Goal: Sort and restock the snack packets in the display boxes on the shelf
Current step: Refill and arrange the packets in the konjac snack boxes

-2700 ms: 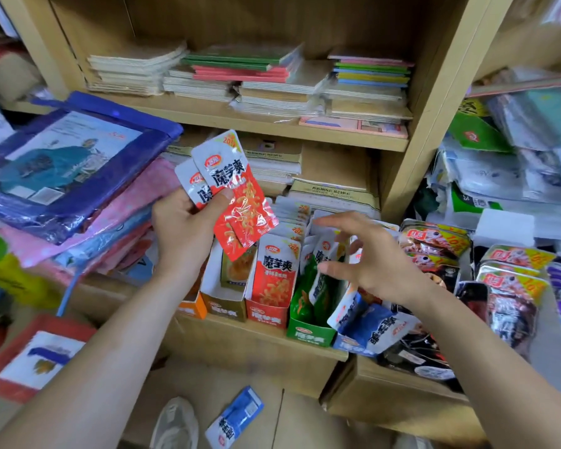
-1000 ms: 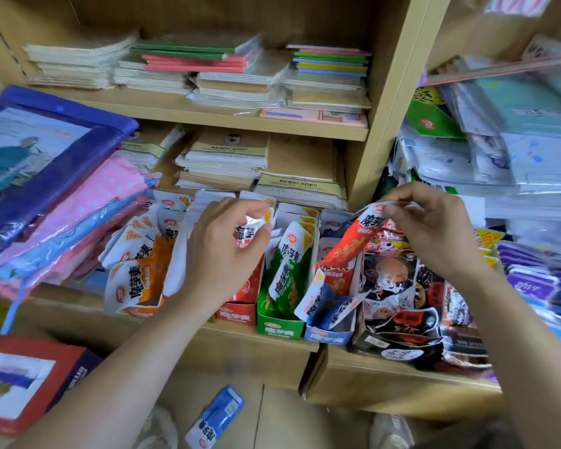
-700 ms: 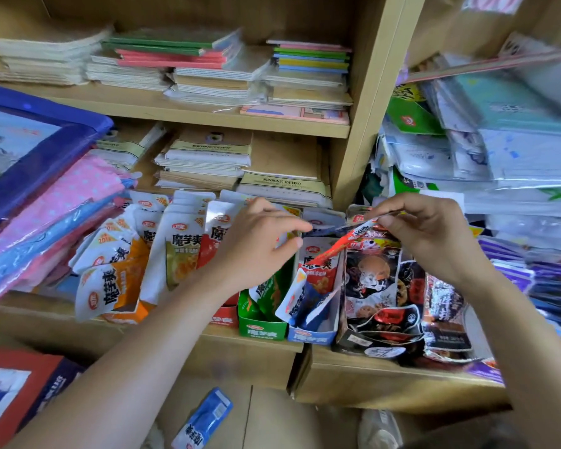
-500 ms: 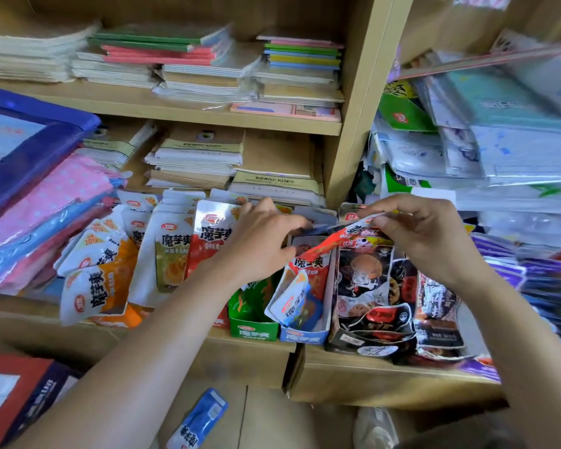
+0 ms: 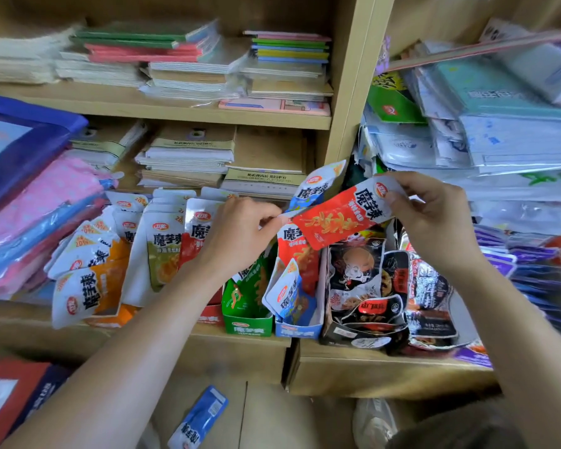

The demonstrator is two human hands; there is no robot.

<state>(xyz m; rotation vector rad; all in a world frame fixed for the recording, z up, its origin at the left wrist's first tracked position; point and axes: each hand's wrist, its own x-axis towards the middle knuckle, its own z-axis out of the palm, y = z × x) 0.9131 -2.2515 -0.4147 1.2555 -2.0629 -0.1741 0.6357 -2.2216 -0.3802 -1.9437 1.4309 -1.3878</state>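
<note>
Red packet (image 5: 337, 218) pinched between left hand (image 5: 240, 234) and right hand (image 5: 434, 212) fingers (over the crammed blue box (image 5: 300, 330)).

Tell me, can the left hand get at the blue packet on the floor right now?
Probably not at once: the left hand pinches an end of the red packet up at the shelf. The blue packet lies uncovered, well below.

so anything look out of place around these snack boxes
Yes. A blue packet lies on the floor below the shelf. A red packet stands in the blue display box among blue ones. At the left, orange packets slump forward, askew, instead of standing upright.
</note>
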